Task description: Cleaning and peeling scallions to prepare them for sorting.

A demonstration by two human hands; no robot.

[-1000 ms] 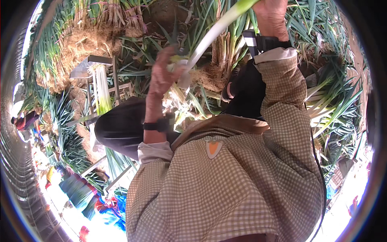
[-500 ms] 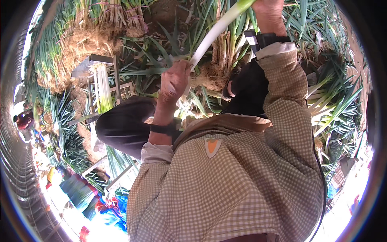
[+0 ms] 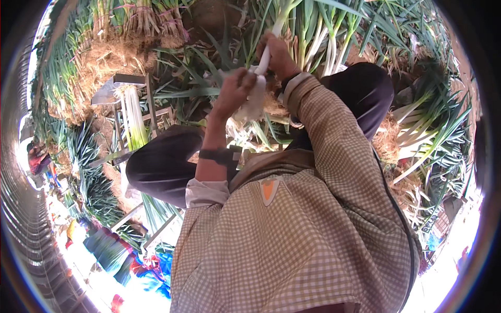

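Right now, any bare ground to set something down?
Brown soil patch right of the tied green-onion bundles; narrow soil strip between the dark-green leaf pile and left knee. Crowded around left hand and right hand: peelings, loose leaves.

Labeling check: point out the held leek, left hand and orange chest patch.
Held leek [image 3: 264,63], head view: on its white shaft.
Left hand [image 3: 235,90], head view: on the back of the hand.
Orange chest patch [image 3: 269,190], head view: on its orange middle.
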